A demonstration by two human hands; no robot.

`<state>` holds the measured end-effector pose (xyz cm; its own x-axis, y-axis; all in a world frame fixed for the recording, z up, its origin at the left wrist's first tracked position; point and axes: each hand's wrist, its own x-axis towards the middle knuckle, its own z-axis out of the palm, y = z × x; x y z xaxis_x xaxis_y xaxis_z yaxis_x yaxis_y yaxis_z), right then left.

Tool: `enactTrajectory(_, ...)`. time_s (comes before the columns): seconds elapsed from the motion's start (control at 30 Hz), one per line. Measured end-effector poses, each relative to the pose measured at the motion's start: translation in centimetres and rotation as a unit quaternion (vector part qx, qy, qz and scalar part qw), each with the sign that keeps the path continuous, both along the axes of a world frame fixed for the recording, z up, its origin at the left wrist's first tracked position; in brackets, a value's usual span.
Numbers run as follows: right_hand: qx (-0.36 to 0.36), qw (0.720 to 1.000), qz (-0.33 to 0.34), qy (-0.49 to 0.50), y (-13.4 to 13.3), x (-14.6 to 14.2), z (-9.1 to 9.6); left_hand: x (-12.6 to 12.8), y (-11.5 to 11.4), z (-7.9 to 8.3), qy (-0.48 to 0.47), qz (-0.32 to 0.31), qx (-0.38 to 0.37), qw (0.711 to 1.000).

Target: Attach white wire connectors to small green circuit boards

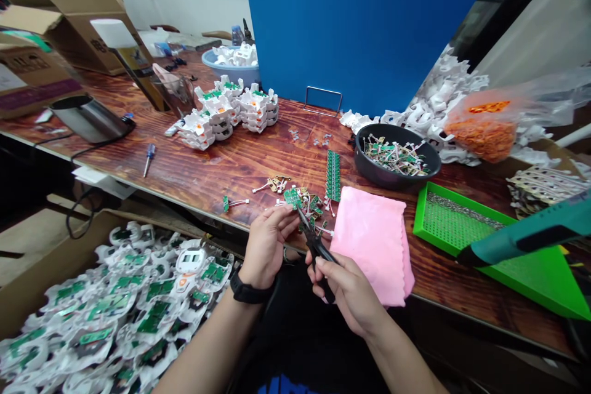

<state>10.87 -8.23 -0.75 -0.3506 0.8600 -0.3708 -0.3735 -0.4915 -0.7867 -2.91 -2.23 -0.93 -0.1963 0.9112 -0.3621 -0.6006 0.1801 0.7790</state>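
Observation:
My left hand [268,239], with a black band on its wrist, pinches a small green circuit board [292,196] above the table's near edge. My right hand [346,283] is wrapped round the black handles of a pair of pliers [316,242]. The dark jaws reach up to the board; whether they grip it cannot be made out. Just behind and beside the board lies a pile of small boards with white-plugged wires [314,204]. A pink cloth [372,240] lies right of the pliers. One wired board [226,203] rests apart on the left.
A green board strip [332,175] lies behind the pile, near a black bowl [398,181] of wired boards. On the right are a green tray [521,286] and a teal power screwdriver [530,235]. Stacked white housings [217,117] and a screwdriver [148,159] are left; a carton [23,271] stands below.

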Motion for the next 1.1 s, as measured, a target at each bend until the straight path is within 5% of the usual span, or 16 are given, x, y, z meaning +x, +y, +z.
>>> enactTrajectory(0.4,-0.006,0.997,-0.032,0.071,0.5,0.0,0.1,0.0,0.7,0.2,0.013,-0.004,-0.003,1.000)
enactTrajectory(0.57,0.000,0.997,-0.008,0.075,0.9,0.4,0.8,-1.3,2.5,0.0,0.180,0.023,0.031,0.983)
enactTrajectory(0.7,-0.001,0.997,0.004,0.071,0.5,1.6,1.3,-2.6,4.3,-0.6,0.421,0.010,0.048,0.906)
enactTrajectory(0.9,0.003,0.997,-0.028,0.072,-0.3,4.2,2.1,-2.2,5.3,0.5,0.703,0.063,0.107,0.700)
enactTrajectory(0.97,0.018,0.996,-0.049,0.067,-0.4,4.8,2.4,-0.8,5.4,1.0,0.722,0.029,0.153,0.674)
enactTrajectory(1.1,0.034,0.994,-0.080,0.062,-0.5,5.7,2.6,3.1,7.2,1.8,0.709,-0.095,0.197,0.670)
